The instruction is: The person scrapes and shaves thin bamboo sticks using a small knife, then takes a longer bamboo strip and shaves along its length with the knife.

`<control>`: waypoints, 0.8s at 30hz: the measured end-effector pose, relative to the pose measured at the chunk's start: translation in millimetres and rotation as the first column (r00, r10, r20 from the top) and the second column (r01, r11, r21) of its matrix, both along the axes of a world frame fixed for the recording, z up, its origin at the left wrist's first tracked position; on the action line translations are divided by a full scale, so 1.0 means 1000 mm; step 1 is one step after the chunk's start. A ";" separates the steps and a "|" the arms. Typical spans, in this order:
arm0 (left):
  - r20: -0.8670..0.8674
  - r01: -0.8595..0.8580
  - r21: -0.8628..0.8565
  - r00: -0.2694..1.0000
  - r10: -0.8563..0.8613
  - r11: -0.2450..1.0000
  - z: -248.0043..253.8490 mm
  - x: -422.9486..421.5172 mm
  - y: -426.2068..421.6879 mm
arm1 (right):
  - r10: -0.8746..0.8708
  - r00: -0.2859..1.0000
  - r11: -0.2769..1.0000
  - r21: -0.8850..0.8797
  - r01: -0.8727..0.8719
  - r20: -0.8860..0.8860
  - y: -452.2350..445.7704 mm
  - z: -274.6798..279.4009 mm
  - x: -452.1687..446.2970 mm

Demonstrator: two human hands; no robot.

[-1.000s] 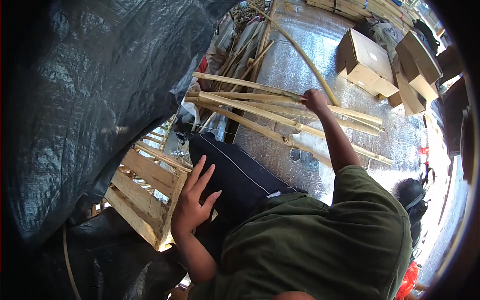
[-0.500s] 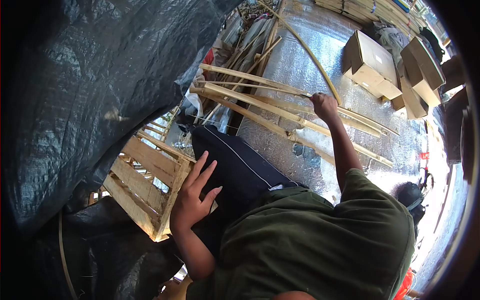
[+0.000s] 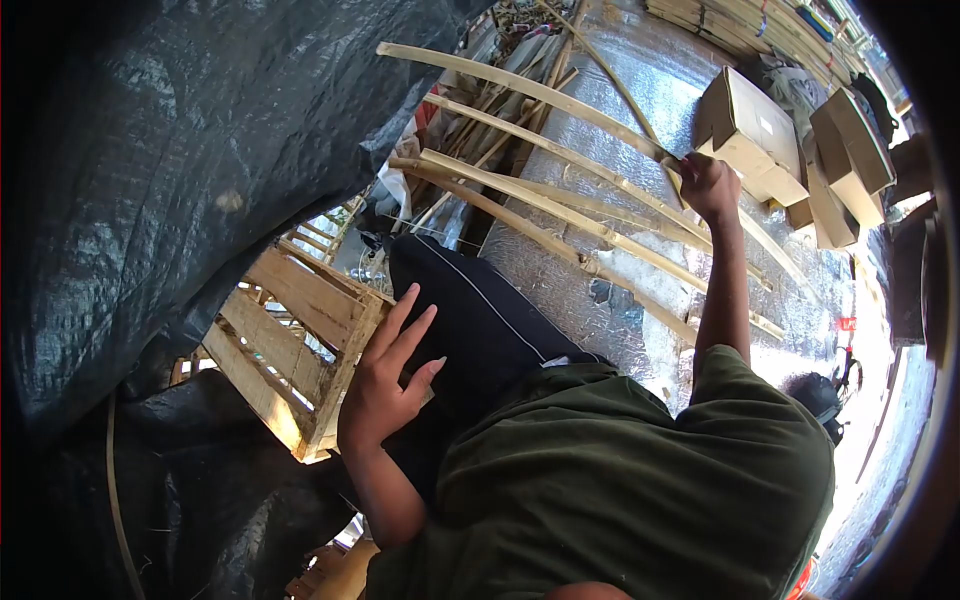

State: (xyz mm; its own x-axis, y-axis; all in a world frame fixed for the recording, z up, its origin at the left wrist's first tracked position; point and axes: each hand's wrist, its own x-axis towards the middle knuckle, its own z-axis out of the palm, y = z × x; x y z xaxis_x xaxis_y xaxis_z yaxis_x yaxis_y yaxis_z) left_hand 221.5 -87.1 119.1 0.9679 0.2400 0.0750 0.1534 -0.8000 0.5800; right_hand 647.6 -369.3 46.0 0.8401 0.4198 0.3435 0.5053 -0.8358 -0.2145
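Observation:
My right hand [image 3: 712, 187] is closed around a long bamboo strip [image 3: 560, 99], gripping it near its middle. The strip's left end is raised and reaches toward the black tarp, while its other end slants down to the right. Beneath it, several more bamboo strips [image 3: 560, 211] lie side by side across a silvery sheet-covered surface [image 3: 610, 60]. My left hand [image 3: 385, 385] is open, fingers spread and holding nothing. It hovers above my dark trouser leg, beside the corner of a slatted wooden crate [image 3: 275, 348].
A large black tarp [image 3: 220, 150] hangs on the left. Cardboard boxes [image 3: 757, 125] stand at the right, and bundled wooden strips [image 3: 735, 32] lie at the back. Loose sticks and scraps [image 3: 490, 120] are piled left of the sheet. A curved bamboo strip [image 3: 610, 75] lies across the sheet.
My right hand has moved up and to the right, lifting one bamboo strip away from the others. My left hand stays almost where it was, still spread.

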 end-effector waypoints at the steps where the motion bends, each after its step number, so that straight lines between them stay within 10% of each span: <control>1: 0.023 0.005 0.013 1.000 -0.005 1.000 0.002 0.000 -0.001 | 0.062 0.998 0.998 0.026 -0.061 -0.026 0.003 0.004 -0.003; 9: 0.270 -0.241 0.205 0.946 0.182 0.949 0.020 0.000 -0.003 | 0.472 0.865 0.881 0.107 -0.460 -0.168 0.059 0.015 -0.034; 15: 0.131 -0.490 0.582 0.844 0.520 0.649 0.041 -0.028 0.007 | 0.753 0.646 0.658 0.104 -0.746 -0.129 0.147 0.007 -0.077; 22: -0.220 -0.668 0.321 0.637 0.739 0.671 0.021 -0.088 0.030 | 0.928 0.349 0.371 0.231 -0.899 -0.130 0.245 0.026 -0.153; 24: -0.060 -0.696 0.347 0.652 0.756 0.629 0.009 -0.120 0.031 | 0.953 0.291 0.304 0.280 -0.911 -0.087 0.269 0.021 -0.169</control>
